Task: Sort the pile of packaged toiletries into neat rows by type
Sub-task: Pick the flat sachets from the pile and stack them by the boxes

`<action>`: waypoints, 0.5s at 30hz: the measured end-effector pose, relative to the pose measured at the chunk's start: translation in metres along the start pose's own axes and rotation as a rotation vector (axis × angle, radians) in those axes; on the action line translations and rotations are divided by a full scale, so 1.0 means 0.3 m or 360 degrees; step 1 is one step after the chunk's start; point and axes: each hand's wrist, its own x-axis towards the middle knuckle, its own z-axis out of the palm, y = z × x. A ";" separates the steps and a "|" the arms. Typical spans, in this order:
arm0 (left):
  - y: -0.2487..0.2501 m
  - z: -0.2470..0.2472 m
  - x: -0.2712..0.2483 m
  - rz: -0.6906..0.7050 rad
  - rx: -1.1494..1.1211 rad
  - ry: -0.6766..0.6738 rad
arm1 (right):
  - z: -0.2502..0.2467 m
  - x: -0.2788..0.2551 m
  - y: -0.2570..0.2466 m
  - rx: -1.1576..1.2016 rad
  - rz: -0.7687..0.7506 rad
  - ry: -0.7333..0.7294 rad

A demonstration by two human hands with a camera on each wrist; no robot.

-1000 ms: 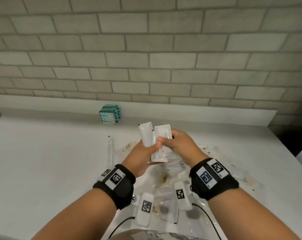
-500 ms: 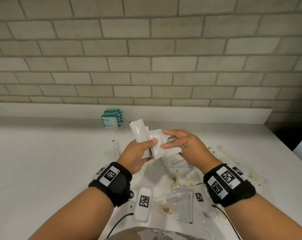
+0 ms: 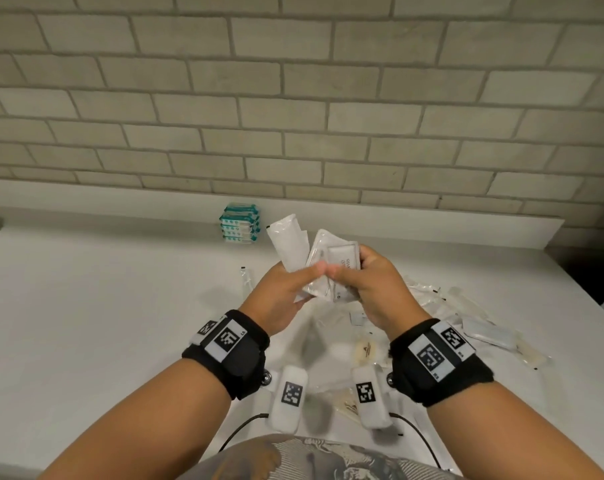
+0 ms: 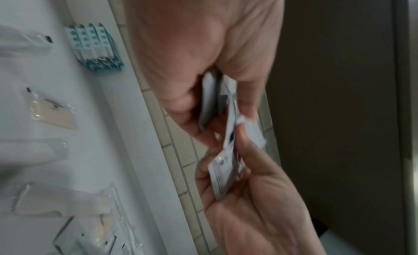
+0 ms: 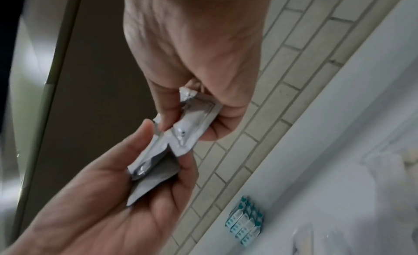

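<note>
Both hands are held up over the white counter [image 3: 86,306]. My left hand [image 3: 293,285] grips a small fan of white packets [image 3: 288,242] between thumb and fingers. My right hand [image 3: 356,275] pinches a flat printed sachet [image 3: 343,261] that overlaps that fan; the two thumbs nearly touch. The right wrist view has the sachet [image 5: 196,119] in the upper hand and the left hand's packets [image 5: 153,169] below. A neat stack of teal-and-white packets [image 3: 240,225] stands by the back ledge. Loose clear-wrapped toiletries [image 3: 480,332] lie scattered under and to the right of my hands.
A brick wall rises behind the low back ledge [image 3: 432,223]. One thin clear packet [image 3: 246,282] lies apart, left of my hands. A beige item in clear wrap [image 3: 366,351] sits below them. The counter ends at the right [image 3: 591,292], with dark floor beyond.
The right hand has gone from laying flat fingers on the packets to pinching one printed sachet. The packets in the left hand have fanned out, and both hands sit slightly higher.
</note>
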 end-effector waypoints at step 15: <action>0.048 -0.050 0.009 -0.0087 0.0613 0.0016 | -0.050 -0.018 -0.135 -0.1263 -0.0039 -0.0395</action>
